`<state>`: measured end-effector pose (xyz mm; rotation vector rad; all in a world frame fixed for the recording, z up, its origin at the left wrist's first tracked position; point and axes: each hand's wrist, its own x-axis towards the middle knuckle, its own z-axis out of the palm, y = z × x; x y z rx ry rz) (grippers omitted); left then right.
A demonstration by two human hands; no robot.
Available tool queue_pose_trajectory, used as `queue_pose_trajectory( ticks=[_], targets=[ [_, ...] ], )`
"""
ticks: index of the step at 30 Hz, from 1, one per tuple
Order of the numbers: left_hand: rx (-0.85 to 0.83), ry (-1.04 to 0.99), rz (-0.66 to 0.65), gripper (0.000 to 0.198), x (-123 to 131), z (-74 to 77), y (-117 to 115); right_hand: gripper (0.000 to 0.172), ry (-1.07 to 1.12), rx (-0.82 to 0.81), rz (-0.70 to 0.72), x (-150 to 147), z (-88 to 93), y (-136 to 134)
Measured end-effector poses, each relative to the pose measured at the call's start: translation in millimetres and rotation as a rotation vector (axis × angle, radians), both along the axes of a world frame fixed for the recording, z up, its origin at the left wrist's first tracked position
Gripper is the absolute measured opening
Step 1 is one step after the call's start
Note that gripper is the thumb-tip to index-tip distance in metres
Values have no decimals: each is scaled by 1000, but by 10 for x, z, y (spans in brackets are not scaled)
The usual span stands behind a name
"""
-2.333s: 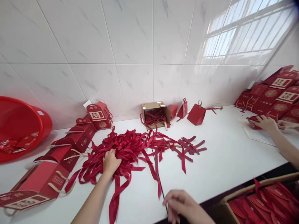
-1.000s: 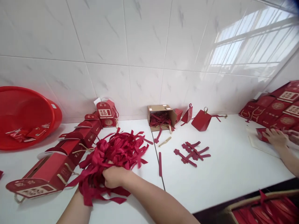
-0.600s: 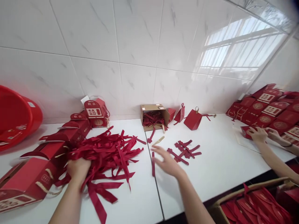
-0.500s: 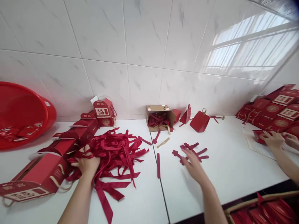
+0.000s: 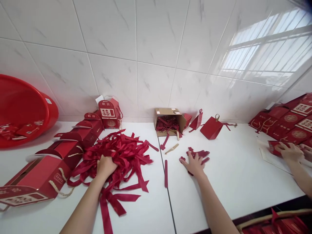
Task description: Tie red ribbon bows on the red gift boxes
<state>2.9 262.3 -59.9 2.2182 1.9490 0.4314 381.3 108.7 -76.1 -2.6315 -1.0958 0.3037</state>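
A loose heap of red satin ribbons [image 5: 131,162] lies left of the middle of the table. My left hand [image 5: 106,165] is pressed into the heap with its fingers curled round some ribbons; the fingertips are hidden among them. My right hand [image 5: 195,165] lies on a small cluster of dark red strips with flower-shaped ends [image 5: 203,153], its fingers spread over them. One straight dark red strip [image 5: 166,174] rests between my two hands, beside the seam of the table.
Red gift boxes [image 5: 55,172] line the left side, near a red tub [image 5: 47,107]. A small cardboard box [image 5: 168,111] of strips and a red pouch-like box [image 5: 211,127] stand by the wall. At right, another person's hands [image 5: 290,152] work by stacked red boxes [image 5: 287,120].
My left hand has moved right, deeper into the ribbon heap. My right hand has come down with spread fingers onto the strips, which now lie closer together.
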Motion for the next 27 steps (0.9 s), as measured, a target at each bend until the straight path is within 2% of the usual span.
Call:
queue_pose_trajectory(
  ticks=[4,11,15,18,23,27],
  targets=[
    [59,-83,207,38,-209,-3,150,50,-57,48,258,-309,-3,229],
    [97,-164,378,41,-311,4,240,44,-226,206,467,-825,275,635],
    [101,-187,400,41,-335,39,237,35,-264,191,665,-1056,286,910],
    [94,-196,404,41,-333,46,224,33,-285,154,642,-958,238,974],
    [92,-204,405,41,-307,40,222,31,-333,144,529,-574,206,786],
    [91,-215,405,43,-302,36,221,33,-355,184,514,-580,234,739]
  ],
)
